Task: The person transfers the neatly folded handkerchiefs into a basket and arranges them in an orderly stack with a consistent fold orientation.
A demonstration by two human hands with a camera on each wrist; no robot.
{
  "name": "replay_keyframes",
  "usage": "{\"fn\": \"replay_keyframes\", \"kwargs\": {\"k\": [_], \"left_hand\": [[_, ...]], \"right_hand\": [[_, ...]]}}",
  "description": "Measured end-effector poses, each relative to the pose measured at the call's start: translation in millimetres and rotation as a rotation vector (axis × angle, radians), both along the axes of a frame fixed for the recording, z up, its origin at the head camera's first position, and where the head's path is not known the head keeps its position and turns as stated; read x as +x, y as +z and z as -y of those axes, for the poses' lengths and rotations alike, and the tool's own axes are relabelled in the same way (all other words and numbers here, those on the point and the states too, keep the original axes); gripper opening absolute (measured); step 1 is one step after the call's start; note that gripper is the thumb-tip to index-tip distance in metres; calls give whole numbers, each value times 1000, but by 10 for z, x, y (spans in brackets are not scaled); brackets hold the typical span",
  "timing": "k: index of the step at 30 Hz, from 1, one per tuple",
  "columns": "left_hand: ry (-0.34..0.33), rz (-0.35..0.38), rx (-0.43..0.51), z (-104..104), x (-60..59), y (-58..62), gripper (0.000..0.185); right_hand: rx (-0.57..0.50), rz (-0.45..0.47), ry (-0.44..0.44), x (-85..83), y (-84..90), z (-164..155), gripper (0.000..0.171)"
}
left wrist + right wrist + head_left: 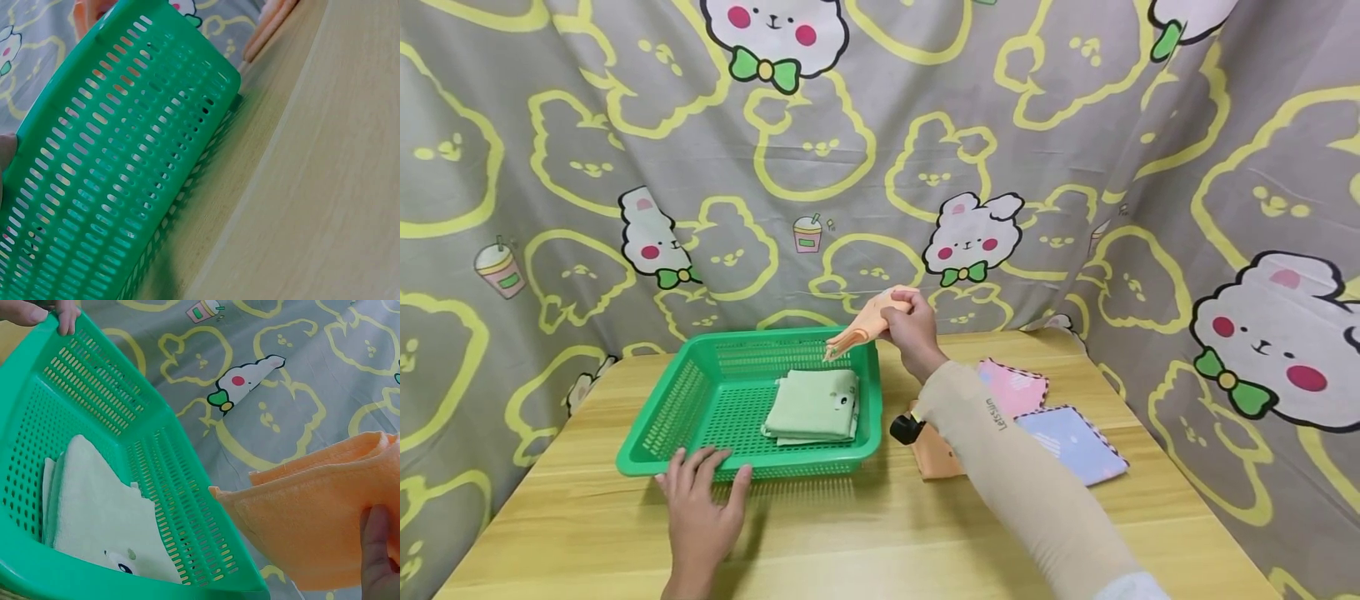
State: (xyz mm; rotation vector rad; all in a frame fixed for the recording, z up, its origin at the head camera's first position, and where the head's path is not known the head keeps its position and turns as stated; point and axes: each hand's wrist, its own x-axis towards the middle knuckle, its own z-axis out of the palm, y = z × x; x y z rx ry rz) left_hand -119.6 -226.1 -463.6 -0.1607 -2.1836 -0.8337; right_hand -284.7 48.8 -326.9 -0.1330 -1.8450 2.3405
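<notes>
A green plastic basket (pixel 685 398) stands on the wooden table (pixel 880 533). A folded pale green towel (pixel 815 406) lies inside it, also seen in the right wrist view as the green towel (pixel 100 519). My right hand (pixel 910 327) pinches a folded orange towel (pixel 863 327) above the basket's far right corner; the orange towel (pixel 319 519) fills the right wrist view beside the basket (pixel 187 506). My left hand (pixel 700 500) rests with straight fingers on the basket's near rim. The left wrist view shows the basket wall (pixel 119 156) close up.
To the right of the basket lie a pink towel (pixel 1017 387), a blue towel (pixel 1075 443) and an orange towel (pixel 936 458) under my forearm. A patterned grey curtain (pixel 880 167) encloses the table at the back and right.
</notes>
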Motion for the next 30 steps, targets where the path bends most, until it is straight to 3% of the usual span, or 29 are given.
{"fn": "replay_keyframes", "kwargs": {"k": [30], "left_hand": [[4, -2, -3, -1, -1, 5, 34]], "right_hand": [[34, 30, 5, 18, -35, 150, 28]]}}
